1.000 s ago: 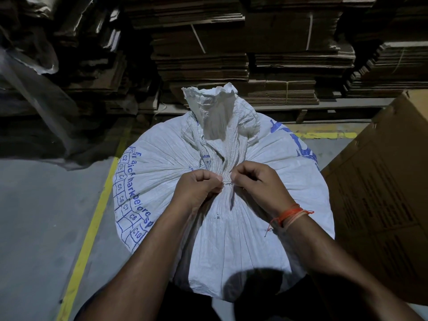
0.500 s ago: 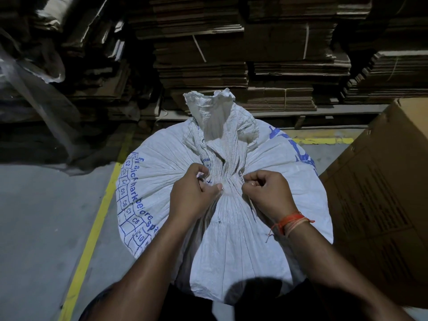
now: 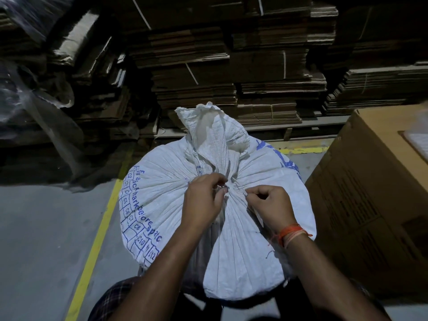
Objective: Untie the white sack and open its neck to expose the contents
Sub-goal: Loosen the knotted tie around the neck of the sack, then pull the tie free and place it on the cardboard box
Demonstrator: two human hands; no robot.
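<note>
A full white woven sack (image 3: 162,195) with blue print stands on the floor in front of me. Its neck (image 3: 208,135) is gathered and bunched upright at the far side, cinched by a thin white tie string (image 3: 238,187). My left hand (image 3: 203,200) pinches the tie at the knot, just left of the gather. My right hand (image 3: 268,206) pinches a strand of the same string, pulled out to the right; an orange thread band circles that wrist. The sack's contents are hidden.
A large brown cardboard box (image 3: 375,193) stands close on the right of the sack. Stacks of flattened cardboard (image 3: 231,66) fill the back. Clear plastic sheeting (image 3: 34,107) hangs at left. A yellow line (image 3: 97,232) runs along the grey floor.
My hands have drawn apart at the knot, the right one moving right and pulling a strand of string out. The view has shifted slightly lower.
</note>
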